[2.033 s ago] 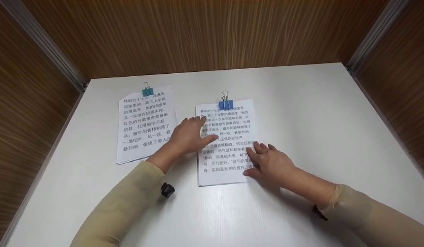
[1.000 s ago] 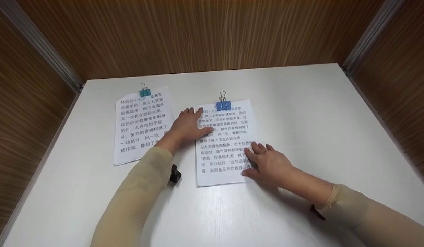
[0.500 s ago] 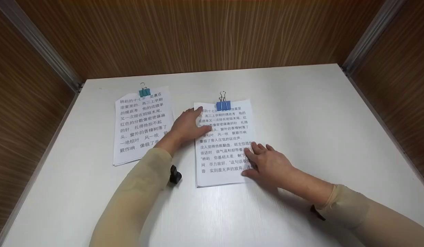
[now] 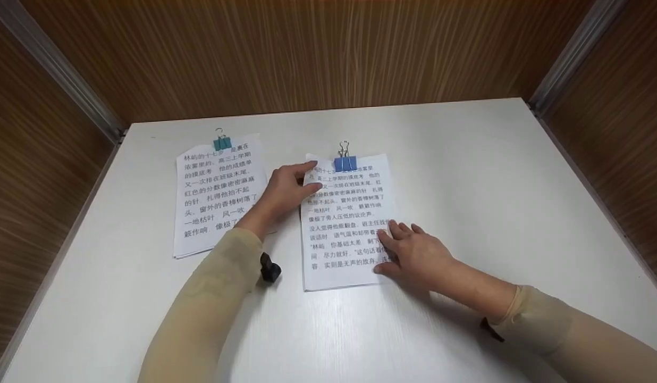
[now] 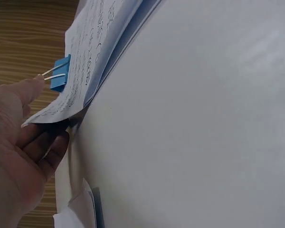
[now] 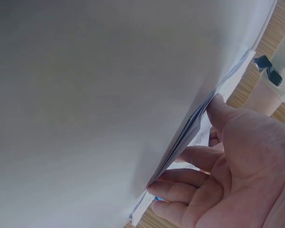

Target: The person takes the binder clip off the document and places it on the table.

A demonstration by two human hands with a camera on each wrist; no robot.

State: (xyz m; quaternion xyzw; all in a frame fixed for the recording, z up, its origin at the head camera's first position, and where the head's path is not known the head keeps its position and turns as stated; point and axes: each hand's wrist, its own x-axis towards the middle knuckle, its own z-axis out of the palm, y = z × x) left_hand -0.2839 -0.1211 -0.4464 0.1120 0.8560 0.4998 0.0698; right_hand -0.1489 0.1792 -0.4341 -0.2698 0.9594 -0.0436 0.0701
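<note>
While your right hand [image 4: 419, 256] rests against the right edge of the blue-clipped paper stack [image 4: 344, 229], fingers relaxed and slightly apart, your left hand [image 4: 283, 191] pinches its lifted far left corner. White tabletop [image 4: 482, 175] runs wide to the right; the teal-clipped paper stack [image 4: 214, 194] sits left, short of the far table edge [image 4: 328, 111].

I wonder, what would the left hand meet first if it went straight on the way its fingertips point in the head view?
Past the page corner it touches, the left hand would probably meet the blue binder clip first, though their relative height is hard to judge.
</note>
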